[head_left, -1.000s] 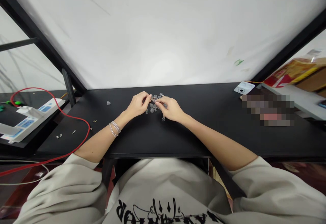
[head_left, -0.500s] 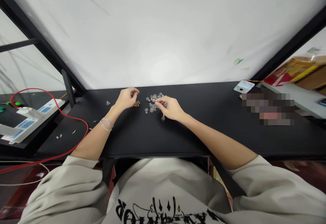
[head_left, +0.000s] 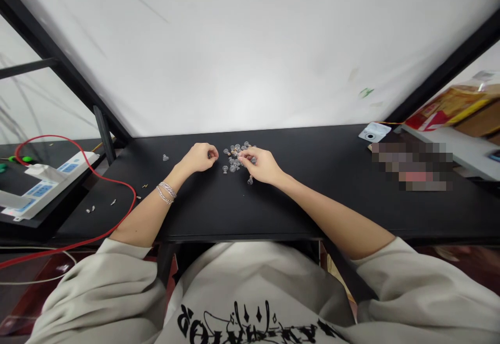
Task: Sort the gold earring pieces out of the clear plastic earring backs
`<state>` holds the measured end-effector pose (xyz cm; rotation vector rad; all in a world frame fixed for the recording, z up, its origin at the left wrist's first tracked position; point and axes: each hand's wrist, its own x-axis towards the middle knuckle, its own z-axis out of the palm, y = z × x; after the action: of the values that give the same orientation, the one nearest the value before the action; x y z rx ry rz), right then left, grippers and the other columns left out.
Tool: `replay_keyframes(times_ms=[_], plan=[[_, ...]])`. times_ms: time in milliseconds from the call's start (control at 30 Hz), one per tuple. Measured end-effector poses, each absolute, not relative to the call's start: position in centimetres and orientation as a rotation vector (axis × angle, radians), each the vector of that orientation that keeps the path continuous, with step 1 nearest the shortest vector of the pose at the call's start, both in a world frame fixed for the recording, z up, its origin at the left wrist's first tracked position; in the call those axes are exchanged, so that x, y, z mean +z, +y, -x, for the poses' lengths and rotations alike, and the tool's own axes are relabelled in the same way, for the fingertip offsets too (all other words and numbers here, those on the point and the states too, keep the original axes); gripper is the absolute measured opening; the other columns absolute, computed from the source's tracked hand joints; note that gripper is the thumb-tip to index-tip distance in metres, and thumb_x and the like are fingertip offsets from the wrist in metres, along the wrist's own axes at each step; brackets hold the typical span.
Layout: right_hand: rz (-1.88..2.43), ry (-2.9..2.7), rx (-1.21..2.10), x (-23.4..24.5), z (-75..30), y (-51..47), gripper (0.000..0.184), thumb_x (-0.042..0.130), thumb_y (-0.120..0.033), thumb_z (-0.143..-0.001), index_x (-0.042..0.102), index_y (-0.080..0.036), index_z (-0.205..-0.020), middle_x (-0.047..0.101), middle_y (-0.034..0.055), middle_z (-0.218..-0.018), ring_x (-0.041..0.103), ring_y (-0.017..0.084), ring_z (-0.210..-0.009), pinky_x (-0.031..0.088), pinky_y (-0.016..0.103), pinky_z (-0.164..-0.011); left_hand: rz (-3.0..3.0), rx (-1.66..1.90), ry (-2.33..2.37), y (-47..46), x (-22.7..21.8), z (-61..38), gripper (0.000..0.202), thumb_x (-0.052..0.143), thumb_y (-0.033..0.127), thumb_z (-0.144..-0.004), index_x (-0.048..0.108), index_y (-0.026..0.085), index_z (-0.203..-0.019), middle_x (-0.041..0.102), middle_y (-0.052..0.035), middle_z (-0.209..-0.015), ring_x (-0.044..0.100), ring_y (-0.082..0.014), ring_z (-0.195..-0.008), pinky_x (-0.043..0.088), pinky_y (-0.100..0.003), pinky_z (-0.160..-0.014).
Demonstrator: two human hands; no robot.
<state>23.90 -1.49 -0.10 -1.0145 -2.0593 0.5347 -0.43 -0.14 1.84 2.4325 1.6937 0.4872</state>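
Note:
Several small clear bottles (head_left: 233, 168) lie in a loose pile at the middle of the black table; they look like glass, and a few have brown cork-like ends. My right hand (head_left: 262, 164) reaches over the pile from the right, thumb and fingers pinched on what looks like one of these small clear bottles. Left of the pile, my left hand (head_left: 201, 157) rests low with curled fingers, covering the spot of the small brown corks. Whatever its fingertips hold is hidden. One clear bottle (head_left: 165, 158) lies apart, left of that hand.
On the left, a red cable (head_left: 135, 193) loops over the table from a white power strip (head_left: 47, 185). Small metallic bits (head_left: 113, 202) lie beside it. A light blue camera-like object (head_left: 374, 132) sits at the back right. A white wall (head_left: 250, 52) rises behind the table.
My left hand has come down and to the right, and its fingers now cover the brown corks that showed before. My right hand has barely moved.

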Motion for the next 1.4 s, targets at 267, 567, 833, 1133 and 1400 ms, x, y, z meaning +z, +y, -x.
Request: replay_keyframes(times_ms=[267, 567, 833, 1133, 1400], plan=[[1.013, -2.052, 0.545, -0.17, -23.89, -1.44, 0.017, 0.059, -0.028, -0.089, 0.073, -0.019, -0.090, 0.073, 0.0039, -0.089, 0.065, 0.016, -0.077, 0.051, 0.030, -0.079, -2.460, 0.410, 1.833, -0.14, 1.37, 0.47, 0.014, 0.062, 0.018, -0.074, 0.074, 0.022, -0.079, 0.066, -0.0065, -0.084, 0.063, -0.0205, -0.073, 0.052, -0.034, -0.075], [1.012, -2.048, 0.549, -0.13, -23.88, -1.48, 0.018, 0.059, -0.029, -0.089, 0.074, -0.019, -0.091, 0.073, 0.0039, -0.088, 0.065, 0.016, -0.077, 0.051, 0.030, -0.078, -2.463, 0.421, 1.789, -0.27, 1.66, 0.51, 0.015, 0.062, 0.020, -0.073, 0.070, 0.021, -0.085, 0.065, -0.0061, -0.087, 0.062, -0.0206, -0.076, 0.051, -0.034, -0.076], [1.016, -2.053, 0.559, -0.07, -23.86, -1.44, 0.016, 0.059, -0.026, -0.089, 0.073, -0.018, -0.090, 0.073, 0.0036, -0.088, 0.065, 0.015, -0.076, 0.050, 0.029, -0.078, -2.521, 0.294, 1.760, -0.65, 1.68, 0.60, 0.032, 0.058, 0.015, -0.072, 0.060, 0.019, -0.104, 0.058, -0.0097, -0.101, 0.061, -0.0232, -0.088, 0.051, -0.035, -0.084], [1.028, -2.054, 0.561, -0.10, -23.88, -1.48, 0.017, 0.060, -0.027, -0.089, 0.074, -0.017, -0.092, 0.074, 0.0044, -0.089, 0.065, 0.016, -0.076, 0.050, 0.029, -0.078, -2.482, 0.282, 1.799, -0.53, 1.68, 0.55, 0.028, 0.057, 0.014, -0.075, 0.060, 0.020, -0.103, 0.056, -0.0084, -0.100, 0.060, -0.0211, -0.083, 0.051, -0.035, -0.084], [1.023, -2.054, 0.567, -0.13, -23.86, -1.51, 0.017, 0.060, -0.027, -0.089, 0.074, -0.018, -0.090, 0.073, 0.0042, -0.090, 0.065, 0.016, -0.076, 0.050, 0.030, -0.079, -2.504, 0.350, 1.750, -0.40, 1.07, 0.19, 0.017, 0.057, 0.020, -0.080, 0.065, 0.019, -0.095, 0.055, -0.0076, -0.095, 0.059, -0.0188, -0.077, 0.050, -0.034, -0.081]])
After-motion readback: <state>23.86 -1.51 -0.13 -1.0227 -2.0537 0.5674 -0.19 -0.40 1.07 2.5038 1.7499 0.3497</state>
